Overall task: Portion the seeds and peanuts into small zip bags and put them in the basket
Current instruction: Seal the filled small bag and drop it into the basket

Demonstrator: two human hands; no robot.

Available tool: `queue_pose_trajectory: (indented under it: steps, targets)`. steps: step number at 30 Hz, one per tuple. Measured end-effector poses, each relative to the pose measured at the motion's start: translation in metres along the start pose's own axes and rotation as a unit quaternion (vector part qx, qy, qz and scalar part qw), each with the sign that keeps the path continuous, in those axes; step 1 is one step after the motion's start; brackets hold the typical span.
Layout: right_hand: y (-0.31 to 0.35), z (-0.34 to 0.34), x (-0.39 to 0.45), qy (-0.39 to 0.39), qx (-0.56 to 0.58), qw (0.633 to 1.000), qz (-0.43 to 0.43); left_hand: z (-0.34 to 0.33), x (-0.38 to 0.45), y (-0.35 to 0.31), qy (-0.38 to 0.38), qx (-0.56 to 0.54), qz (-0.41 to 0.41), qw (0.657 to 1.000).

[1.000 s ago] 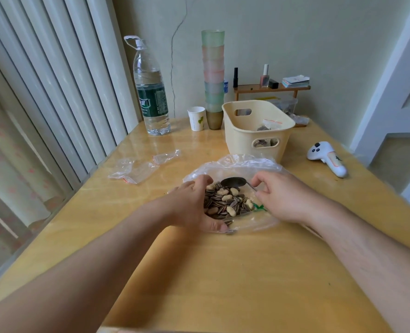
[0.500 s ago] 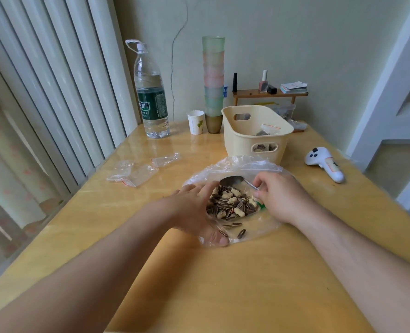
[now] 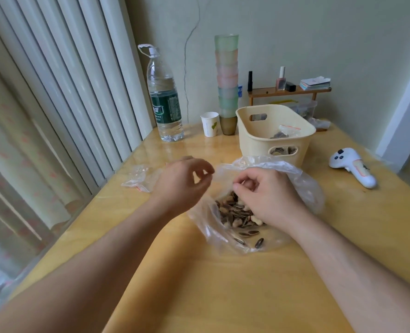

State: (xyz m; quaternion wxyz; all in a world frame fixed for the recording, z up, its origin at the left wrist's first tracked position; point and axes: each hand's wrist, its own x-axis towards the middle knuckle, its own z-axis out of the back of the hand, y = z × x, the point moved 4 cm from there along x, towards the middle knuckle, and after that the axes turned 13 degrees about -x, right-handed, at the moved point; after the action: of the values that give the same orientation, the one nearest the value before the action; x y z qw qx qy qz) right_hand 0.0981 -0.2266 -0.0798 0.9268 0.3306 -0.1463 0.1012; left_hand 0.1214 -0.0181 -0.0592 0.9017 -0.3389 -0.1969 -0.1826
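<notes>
One wide-angle view from my head, facing forward and down, close over the table (image 3: 223, 284); my forearms enter from the lower frame corners

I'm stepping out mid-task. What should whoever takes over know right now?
Left hand: raised, fingers loosely curled, holding nothing visible.
Right hand: curled over the seeds and peanuts; its grasp is hidden.
The mix sits in the large clear plastic bag.
Empty small zip bags lie to the left.
Done: filled bags sit in the cream plastic basket.
Left: bag the remaining mix.
</notes>
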Motion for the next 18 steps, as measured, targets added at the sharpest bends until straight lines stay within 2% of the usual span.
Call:
queue_pose_trajectory:
  steps: [2,5,9,12,18]
  targets:
    - [0.008,-0.007,0.006,0.01,0.006,1.0,0.009,0.013,0.005,0.035,-0.013,0.049,0.065,0.997]
    - [0.017,-0.018,0.011,0.026,0.001,0.999,0.022,0.018,0.016,0.084,0.033,0.152,0.139,0.978]
    - [0.013,-0.03,0.007,0.018,-0.015,0.999,0.04,-0.001,0.025,0.111,0.08,0.157,0.218,0.96]
    - [0.005,-0.032,0.005,0.012,-0.015,0.999,0.036,-0.014,0.035,0.118,0.074,0.187,0.226,0.953]
    - [0.009,-0.029,0.003,-0.003,-0.005,0.999,0.045,-0.017,0.043,0.119,0.002,0.219,0.206,0.954]
